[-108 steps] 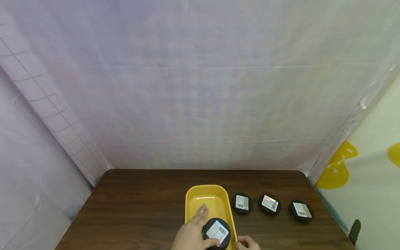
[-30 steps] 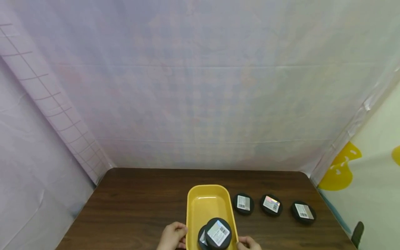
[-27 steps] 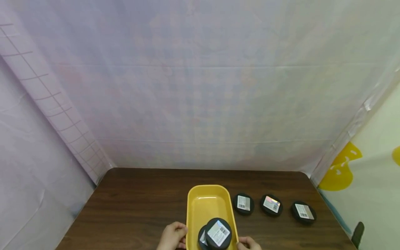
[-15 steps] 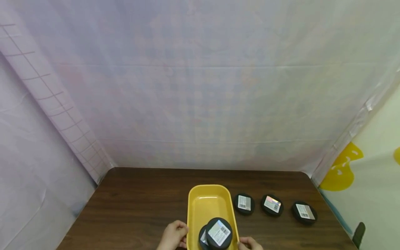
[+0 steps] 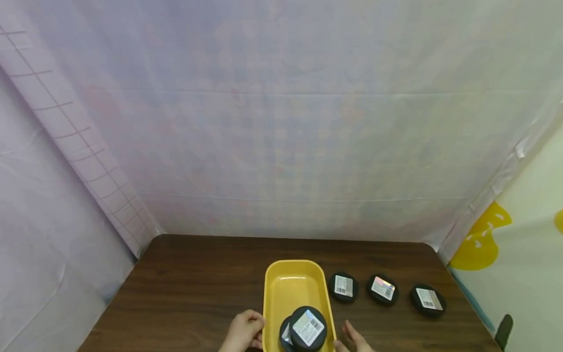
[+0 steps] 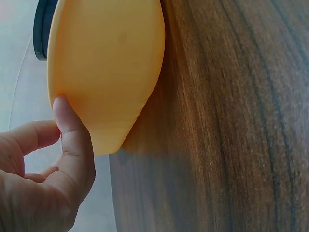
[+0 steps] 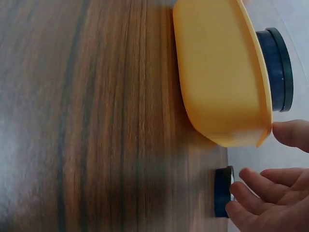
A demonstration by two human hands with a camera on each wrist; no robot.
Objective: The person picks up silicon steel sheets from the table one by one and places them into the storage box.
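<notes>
Two black round lidded containers with barcode labels lie in the near end of a yellow tray [image 5: 288, 293] in the head view. The upper container [image 5: 308, 327] overlaps the lower container [image 5: 285, 334], hiding much of it. My left hand [image 5: 242, 330] pinches the tray's left rim; in the left wrist view its thumb [image 6: 72, 125] presses the outer wall and the index finger meets the rim. At the right side, my right hand [image 5: 354, 338] has its fingers spread away from the tray. Its thumb [image 7: 291, 133] is at the rim in the right wrist view.
Right of the tray, three more black containers stand in a row: a near one [image 5: 343, 287], a middle one [image 5: 382, 289] and a far-right one [image 5: 428, 300]. The brown wooden table [image 5: 198, 288] meets a pale sheet [image 5: 281, 146] at the back.
Earlier, my left hand was on the upper container inside the tray; it now holds the left rim. Within the last half second, my right fingers have let go of the right rim and spread.
</notes>
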